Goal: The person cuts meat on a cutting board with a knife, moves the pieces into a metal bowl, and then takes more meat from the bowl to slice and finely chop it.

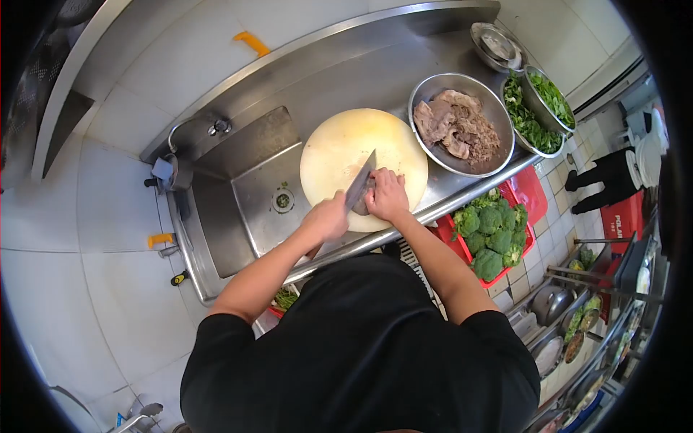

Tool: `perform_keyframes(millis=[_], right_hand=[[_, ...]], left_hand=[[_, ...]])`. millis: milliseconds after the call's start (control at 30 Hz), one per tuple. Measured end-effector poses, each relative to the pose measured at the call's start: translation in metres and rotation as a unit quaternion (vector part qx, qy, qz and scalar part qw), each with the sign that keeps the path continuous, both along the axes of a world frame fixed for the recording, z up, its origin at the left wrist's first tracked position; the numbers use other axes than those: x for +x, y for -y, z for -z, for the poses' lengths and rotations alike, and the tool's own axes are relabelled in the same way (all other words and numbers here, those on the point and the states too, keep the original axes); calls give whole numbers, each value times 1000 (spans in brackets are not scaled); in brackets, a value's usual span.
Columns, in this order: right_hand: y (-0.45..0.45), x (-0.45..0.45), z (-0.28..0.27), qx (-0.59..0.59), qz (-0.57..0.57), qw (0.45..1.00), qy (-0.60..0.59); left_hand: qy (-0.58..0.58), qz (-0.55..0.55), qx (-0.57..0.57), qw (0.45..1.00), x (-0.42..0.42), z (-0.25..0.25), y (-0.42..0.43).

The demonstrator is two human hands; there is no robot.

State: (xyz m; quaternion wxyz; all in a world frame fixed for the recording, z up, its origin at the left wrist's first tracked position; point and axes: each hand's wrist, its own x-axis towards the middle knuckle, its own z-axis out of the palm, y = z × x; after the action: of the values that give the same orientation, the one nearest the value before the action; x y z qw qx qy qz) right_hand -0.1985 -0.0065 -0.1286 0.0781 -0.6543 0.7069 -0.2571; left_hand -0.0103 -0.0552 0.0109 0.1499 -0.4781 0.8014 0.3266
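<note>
Board's far edge [359,114] sits well beyond left fingers [336,206] clenched on knife [361,179], right fingers [380,178] curled over meat [359,207].

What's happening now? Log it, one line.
left grip: holds knife | right grip: on meat | surface: board | beside board: bowl

Sink [249,191] left of board [364,137], bowl [489,97] right

One brand we can read
We make out "POLAR" in white on the red box [626,215]; smaller marks beneath stay unclear.
</note>
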Motion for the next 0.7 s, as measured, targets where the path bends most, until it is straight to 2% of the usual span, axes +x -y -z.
perform_keyframes(millis=[100, 267, 367, 533, 700], right_hand=[[-1, 0, 1, -4, 3, 1000, -9], [1, -1, 5, -12, -4, 1000, -6], [0, 0, 3, -16, -1, 1000, 11], [1, 0, 6, -14, 5, 999, -32], [-1, 2, 0, 11, -1, 1000, -9]], left_hand=[[30, 6, 28, 999, 22, -23, -14], [-39, -8, -17, 999, -19, 30, 15], [-55, -14, -21, 998, -30, 36, 20], [18, 16, 14, 1000, 32, 16, -15], [-25, -21, -16, 999, -11, 50, -4]])
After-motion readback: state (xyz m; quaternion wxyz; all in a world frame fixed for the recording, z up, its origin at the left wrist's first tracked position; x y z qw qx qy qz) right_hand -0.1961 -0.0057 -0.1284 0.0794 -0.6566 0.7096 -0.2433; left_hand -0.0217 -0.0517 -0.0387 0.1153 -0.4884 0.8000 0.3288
